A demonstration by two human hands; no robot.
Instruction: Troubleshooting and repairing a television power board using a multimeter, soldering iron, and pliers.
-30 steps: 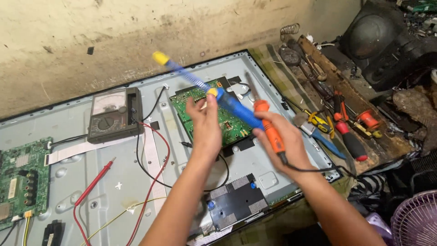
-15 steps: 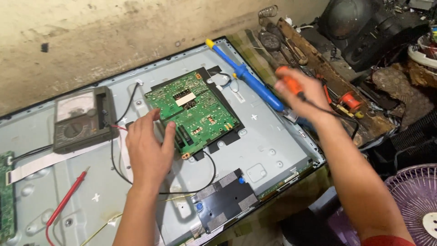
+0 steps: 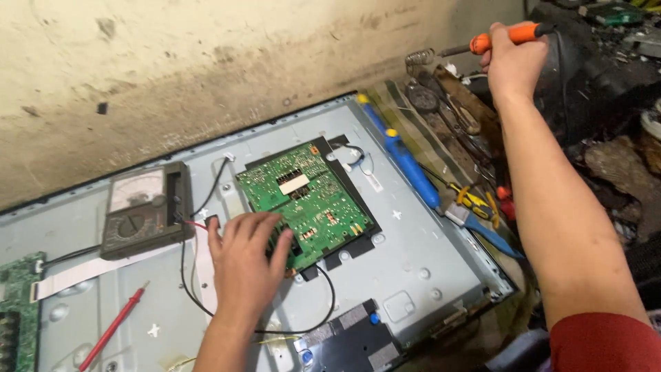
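Resting flat with its fingers spread, the left hand point(image 3: 246, 265) lies on the near left corner of the green circuit board point(image 3: 306, 202), fingertips on the board's edge and nothing held in it. The board sits on a dark backing in the middle of the grey metal back panel point(image 3: 420, 241) of a flat screen laid face down. Thin black wires point(image 3: 323, 310) loop out from under the hand toward the near edge of the panel.

Just left of the hand stands an analogue multimeter point(image 3: 146, 210), dark-cased with a pale dial, and a red lead runs from it toward the hand. A red probe point(image 3: 113, 327) lies on the panel nearer and further left, and a white ribbon cable point(image 3: 89, 269) runs beneath the meter toward a second green board point(image 3: 17, 317) at the left edge.

Far to the right, the right hand point(image 3: 513, 62) is raised well apart from the board, closed around the orange handle of a soldering iron point(image 3: 496, 40) whose metal tip points left toward a coiled wire stand point(image 3: 418, 58). Between the two hands, along the right edge of the panel, lies a long blue desoldering pump point(image 3: 406, 162) with yellow ends. Beyond it a clutter of hand tools point(image 3: 475, 200) with yellow, blue and red grips is spread on the bench. A black speaker module point(image 3: 351, 341) is fixed at the near edge of the panel.
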